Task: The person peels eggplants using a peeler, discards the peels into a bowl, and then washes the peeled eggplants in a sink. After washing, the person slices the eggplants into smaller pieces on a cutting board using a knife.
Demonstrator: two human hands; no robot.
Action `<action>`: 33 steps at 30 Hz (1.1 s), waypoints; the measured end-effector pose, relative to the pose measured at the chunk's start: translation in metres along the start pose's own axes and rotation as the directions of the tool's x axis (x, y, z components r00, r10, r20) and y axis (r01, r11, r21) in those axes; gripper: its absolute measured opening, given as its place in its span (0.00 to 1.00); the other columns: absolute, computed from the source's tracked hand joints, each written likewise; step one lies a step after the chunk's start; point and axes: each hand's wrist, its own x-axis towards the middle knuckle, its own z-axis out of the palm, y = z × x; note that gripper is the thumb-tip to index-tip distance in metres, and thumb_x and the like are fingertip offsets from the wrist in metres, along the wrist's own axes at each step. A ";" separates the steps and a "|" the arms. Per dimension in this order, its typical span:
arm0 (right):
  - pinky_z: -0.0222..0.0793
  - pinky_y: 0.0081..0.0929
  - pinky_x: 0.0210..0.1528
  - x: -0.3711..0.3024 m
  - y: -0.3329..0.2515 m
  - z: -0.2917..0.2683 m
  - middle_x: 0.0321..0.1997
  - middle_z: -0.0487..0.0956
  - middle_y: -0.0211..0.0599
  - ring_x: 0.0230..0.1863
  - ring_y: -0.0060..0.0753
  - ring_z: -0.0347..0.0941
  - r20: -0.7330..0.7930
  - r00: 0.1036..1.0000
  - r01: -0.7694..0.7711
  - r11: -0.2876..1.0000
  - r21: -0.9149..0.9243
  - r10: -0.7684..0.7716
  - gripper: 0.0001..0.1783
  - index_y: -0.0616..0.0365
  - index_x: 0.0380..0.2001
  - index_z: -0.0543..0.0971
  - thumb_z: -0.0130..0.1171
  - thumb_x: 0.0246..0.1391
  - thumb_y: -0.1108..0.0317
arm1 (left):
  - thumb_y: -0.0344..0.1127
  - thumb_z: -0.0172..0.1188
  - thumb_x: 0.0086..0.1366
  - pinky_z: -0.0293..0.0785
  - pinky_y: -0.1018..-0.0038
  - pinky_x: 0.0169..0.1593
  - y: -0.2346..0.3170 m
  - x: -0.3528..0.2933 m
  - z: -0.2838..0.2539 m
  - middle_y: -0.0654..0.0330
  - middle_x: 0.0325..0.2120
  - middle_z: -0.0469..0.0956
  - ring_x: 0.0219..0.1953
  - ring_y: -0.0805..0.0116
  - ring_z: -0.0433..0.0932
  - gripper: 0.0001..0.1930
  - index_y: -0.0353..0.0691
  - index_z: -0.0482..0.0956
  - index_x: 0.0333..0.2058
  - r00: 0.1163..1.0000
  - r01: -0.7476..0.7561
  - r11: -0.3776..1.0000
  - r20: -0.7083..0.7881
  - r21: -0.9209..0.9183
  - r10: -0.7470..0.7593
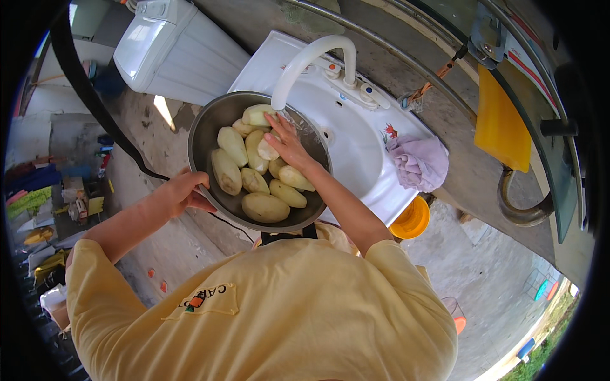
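A wide grey metal pot (202, 136) full of peeled potatoes (265, 207) is tilted against the near left side of the white sink (362, 159). With its fingers curled round the left rim, my left hand (189, 189) holds the pot. My right hand (287, 143) reaches inside, fingers spread over the potatoes and touching a pale one (267, 150). Just above that hand ends the spout of the white faucet (298, 66). A clear streak by the pot's rim looks like water. The right fingertips partly cover some potatoes.
A crumpled lilac cloth (417, 162) lies on the sink's right corner. Below it stands an orange bucket (412, 218). A white washing machine (184, 54) is at the back left. A metal rail and glass edge (565, 190) hang over the right side.
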 end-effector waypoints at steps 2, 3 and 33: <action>0.33 0.49 0.68 0.000 0.000 -0.001 0.72 0.44 0.44 0.72 0.53 0.33 -0.012 1.000 -0.004 1.000 0.022 0.005 0.34 0.37 0.65 0.58 0.50 0.57 0.45 | 0.27 0.50 0.52 0.82 0.55 0.36 0.007 -0.004 0.002 0.46 0.38 0.74 0.34 0.47 0.79 0.21 0.27 0.67 0.46 1.000 0.002 1.000 0.013 0.030 -0.003; 0.33 0.49 0.68 0.001 0.000 0.003 0.72 0.43 0.45 0.72 0.53 0.32 -0.021 1.000 0.008 0.999 0.032 -0.007 0.34 0.37 0.65 0.58 0.50 0.57 0.45 | 0.27 0.50 0.52 0.82 0.55 0.36 0.008 -0.006 0.001 0.47 0.38 0.74 0.34 0.47 0.79 0.21 0.27 0.67 0.47 1.000 -0.004 0.999 0.001 0.045 0.004; 0.34 0.45 0.69 0.008 -0.042 0.090 0.73 0.39 0.46 0.72 0.52 0.30 0.092 0.994 0.028 0.965 0.260 -0.053 0.32 0.38 0.65 0.58 0.49 0.59 0.48 | 0.30 0.50 0.52 0.82 0.58 0.38 0.021 -0.081 -0.041 0.46 0.37 0.76 0.36 0.51 0.80 0.22 0.22 0.69 0.46 0.993 0.094 0.981 -0.080 0.172 -0.081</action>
